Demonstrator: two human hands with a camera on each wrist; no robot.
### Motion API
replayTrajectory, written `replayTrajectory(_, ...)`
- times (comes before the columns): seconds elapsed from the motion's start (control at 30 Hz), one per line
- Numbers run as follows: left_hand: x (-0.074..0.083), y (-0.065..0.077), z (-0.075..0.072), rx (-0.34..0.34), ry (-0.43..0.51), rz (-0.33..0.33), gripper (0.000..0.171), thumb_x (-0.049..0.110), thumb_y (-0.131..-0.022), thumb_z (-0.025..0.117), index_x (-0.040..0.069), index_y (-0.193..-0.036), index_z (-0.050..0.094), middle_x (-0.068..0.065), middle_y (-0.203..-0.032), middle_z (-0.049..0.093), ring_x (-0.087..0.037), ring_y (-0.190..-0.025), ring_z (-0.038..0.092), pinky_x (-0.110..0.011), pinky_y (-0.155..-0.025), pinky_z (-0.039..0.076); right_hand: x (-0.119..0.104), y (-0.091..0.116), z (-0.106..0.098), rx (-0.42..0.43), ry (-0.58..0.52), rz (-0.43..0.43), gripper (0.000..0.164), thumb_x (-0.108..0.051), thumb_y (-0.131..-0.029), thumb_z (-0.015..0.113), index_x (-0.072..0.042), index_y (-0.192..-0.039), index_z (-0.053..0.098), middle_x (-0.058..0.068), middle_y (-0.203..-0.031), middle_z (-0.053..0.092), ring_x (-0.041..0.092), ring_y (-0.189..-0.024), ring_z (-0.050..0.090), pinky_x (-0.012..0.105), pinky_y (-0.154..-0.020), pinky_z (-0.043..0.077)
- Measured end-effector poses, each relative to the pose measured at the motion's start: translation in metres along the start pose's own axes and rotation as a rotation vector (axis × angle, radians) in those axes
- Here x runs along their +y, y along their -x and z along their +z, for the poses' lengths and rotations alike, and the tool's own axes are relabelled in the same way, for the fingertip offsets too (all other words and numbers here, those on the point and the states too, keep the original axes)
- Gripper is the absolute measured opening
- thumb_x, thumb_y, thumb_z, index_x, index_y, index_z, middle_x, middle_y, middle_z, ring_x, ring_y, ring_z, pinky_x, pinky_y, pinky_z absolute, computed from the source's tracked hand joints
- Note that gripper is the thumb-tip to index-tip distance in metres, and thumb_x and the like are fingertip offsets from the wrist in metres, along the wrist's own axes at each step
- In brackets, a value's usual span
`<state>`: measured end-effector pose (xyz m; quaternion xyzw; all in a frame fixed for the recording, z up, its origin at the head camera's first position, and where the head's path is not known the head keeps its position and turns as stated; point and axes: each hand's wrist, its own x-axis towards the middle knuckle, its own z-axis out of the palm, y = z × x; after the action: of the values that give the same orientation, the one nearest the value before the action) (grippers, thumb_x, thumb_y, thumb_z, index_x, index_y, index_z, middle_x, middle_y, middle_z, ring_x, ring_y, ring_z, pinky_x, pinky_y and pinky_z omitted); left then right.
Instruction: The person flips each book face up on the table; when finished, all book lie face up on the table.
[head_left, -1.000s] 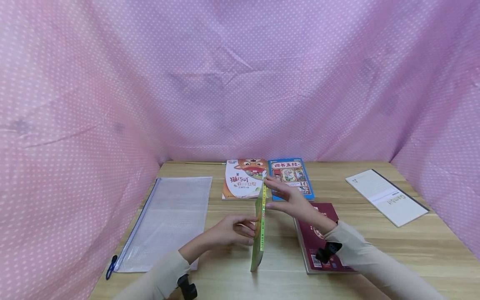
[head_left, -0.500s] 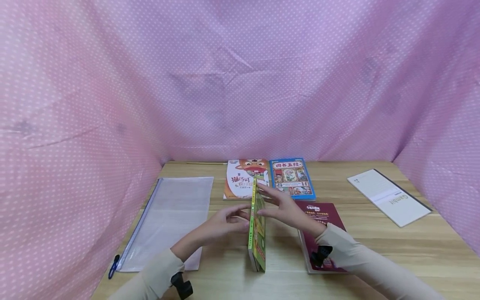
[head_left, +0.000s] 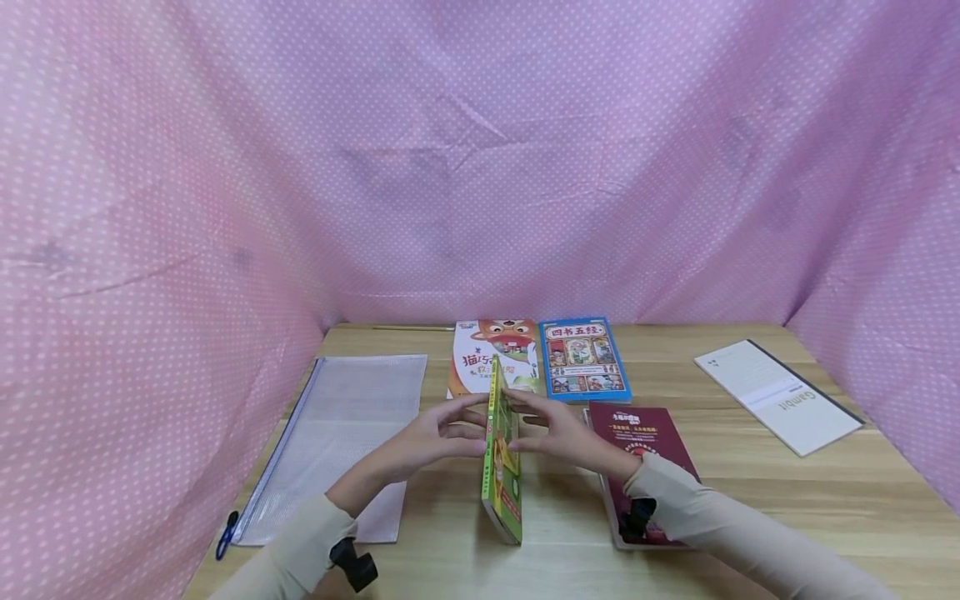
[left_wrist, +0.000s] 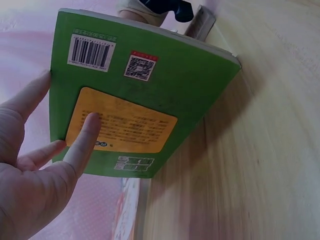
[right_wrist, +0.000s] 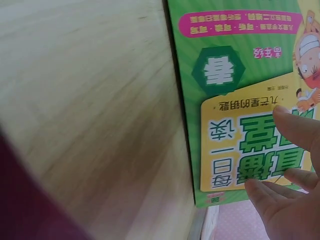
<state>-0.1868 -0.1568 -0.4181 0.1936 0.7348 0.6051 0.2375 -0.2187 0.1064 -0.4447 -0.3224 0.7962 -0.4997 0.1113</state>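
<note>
A green paperback book [head_left: 502, 475] stands on edge at the middle of the table, its spine facing up. My left hand [head_left: 435, 433] is at its left side; the left wrist view shows the green back cover [left_wrist: 195, 75] with its barcode, with fingertips at the cover and its edge. From the other side, my right hand [head_left: 562, 433] touches the front cover, and its fairly straight fingers [right_wrist: 295, 130] lie against the yellow title panel in the right wrist view. Neither hand is curled round the book. A maroon book [head_left: 645, 433] lies under the right forearm.
A translucent zip pouch [head_left: 360, 425] lies on the left, its blue pull tab [head_left: 227, 535] at the near corner. Behind the green book are a white-and-orange picture book [head_left: 480, 358] and a blue book [head_left: 585, 358]. On the right lies a white notepad [head_left: 776, 396]. Pink cloth [head_left: 480, 208] surrounds the table.
The green book has shifted left and turned so its front cover faces the head camera more. Both hands have moved left with it, and the maroon book shows more of its cover.
</note>
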Motion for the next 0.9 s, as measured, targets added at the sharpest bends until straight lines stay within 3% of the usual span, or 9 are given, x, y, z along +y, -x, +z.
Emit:
replayTrajectory(0.33,0.0,0.008,-0.011,-0.047,0.008,-0.006,0.085,0.028,-0.091,0.077,0.02,-0.161,0.03,-0.015,-0.145,0.053,-0.029,-0.13,0.059,-0.041,-0.105,0.054,0.011,-0.004,0.002,-0.044,0.045,0.039,0.072,-0.014,-0.09,0.078,-0.013,-0.154,0.046,0.016,-0.154,0.049,0.04,-0.138,0.051,0.054,-0.112,0.046)
replayTrajectory(0.5,0.002,0.012,-0.017,-0.049,-0.034,-0.018,0.089,0.029,-0.089,0.08,0.018,-0.161,0.028,-0.014,-0.146,0.053,-0.03,-0.132,0.057,-0.042,-0.106,0.053,0.014,-0.004,0.001,-0.064,0.062,0.023,0.069,-0.017,-0.089,0.079,-0.012,-0.151,0.049,0.015,-0.153,0.05,0.039,-0.139,0.05,0.058,-0.113,0.044)
replayTrajectory(0.9,0.004,0.016,-0.034,-0.093,-0.064,-0.042,0.092,0.02,-0.088,0.08,0.012,-0.162,0.026,-0.015,-0.145,0.053,-0.03,-0.129,0.059,-0.041,-0.104,0.055,0.021,-0.008,-0.001,-0.104,0.156,0.014,0.07,-0.015,-0.089,0.079,-0.012,-0.151,0.049,0.013,-0.158,0.046,0.039,-0.144,0.043,0.059,-0.114,0.042)
